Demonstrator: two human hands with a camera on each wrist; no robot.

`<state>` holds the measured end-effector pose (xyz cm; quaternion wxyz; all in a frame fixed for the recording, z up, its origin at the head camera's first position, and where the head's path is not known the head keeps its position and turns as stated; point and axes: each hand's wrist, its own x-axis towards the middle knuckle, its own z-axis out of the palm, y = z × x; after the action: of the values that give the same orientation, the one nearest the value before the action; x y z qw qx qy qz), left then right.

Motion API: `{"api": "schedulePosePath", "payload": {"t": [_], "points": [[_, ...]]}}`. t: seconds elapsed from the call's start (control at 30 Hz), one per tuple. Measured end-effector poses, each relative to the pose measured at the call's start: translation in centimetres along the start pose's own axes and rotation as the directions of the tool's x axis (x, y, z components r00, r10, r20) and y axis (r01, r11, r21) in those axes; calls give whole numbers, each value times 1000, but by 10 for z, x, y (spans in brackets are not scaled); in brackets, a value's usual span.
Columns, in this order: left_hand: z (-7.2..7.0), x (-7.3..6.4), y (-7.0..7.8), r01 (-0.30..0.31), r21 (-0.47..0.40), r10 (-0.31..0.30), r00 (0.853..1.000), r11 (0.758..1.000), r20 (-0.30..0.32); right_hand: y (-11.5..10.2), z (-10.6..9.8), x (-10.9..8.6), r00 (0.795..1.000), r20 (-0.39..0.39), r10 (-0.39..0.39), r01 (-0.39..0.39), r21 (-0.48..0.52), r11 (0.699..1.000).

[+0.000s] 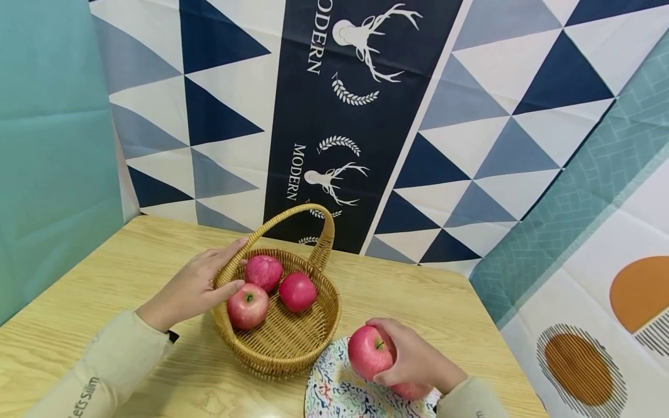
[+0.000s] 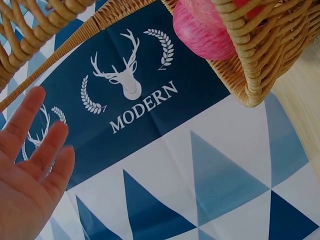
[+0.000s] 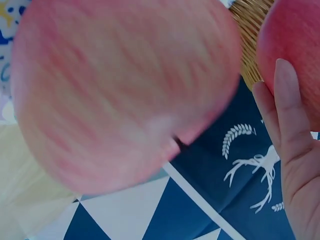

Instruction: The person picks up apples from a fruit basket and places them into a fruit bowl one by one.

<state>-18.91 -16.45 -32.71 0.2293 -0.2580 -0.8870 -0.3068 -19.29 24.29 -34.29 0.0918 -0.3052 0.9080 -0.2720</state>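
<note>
My right hand (image 1: 418, 357) grips a red apple (image 1: 370, 352) over a patterned plate (image 1: 329, 380). Another apple (image 1: 410, 391) shows on the plate, partly hidden under that hand. In the right wrist view this second apple (image 3: 125, 95) looms large, with the held apple (image 3: 295, 60) at the fingers on the right. The left hand (image 1: 195, 284) lies against the left side of a wicker basket (image 1: 282, 363), at the foot of its handle. Its fingers are extended and spread in the left wrist view. Inside the basket are three apples (image 1: 248, 306), grouped at the left and back.
Basket and plate stand side by side on a light wooden table (image 1: 418, 290). Over the basket arches its tall handle (image 1: 308, 208). A patterned cloth (image 1: 225, 116) hangs behind the table, with a teal one (image 1: 52, 145) at the left.
</note>
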Motion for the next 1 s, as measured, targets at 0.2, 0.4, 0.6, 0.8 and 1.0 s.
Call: {"api": "schedulePosePath", "payload": {"t": [0.2,0.4,0.6,0.8,1.0], "points": [[3,2,0,-27,22,28,999,999,-33,3,7,0,1000,27,12,-11,-36,999],[4,1,-1,-26,20,26,999,999,-38,8,15,2,999,34,-3,5,-44,999],[1,1,-1,-17,11,18,999,1000,-40,8,22,10,998,48,29,-23,-115,993],[1,4,-2,-33,21,33,999,999,-37,4,25,13,996,62,62,-49,-200,979],[2,3,-2,-26,13,26,999,1000,-27,6,27,15,991,102,82,-62,-191,980]]}}
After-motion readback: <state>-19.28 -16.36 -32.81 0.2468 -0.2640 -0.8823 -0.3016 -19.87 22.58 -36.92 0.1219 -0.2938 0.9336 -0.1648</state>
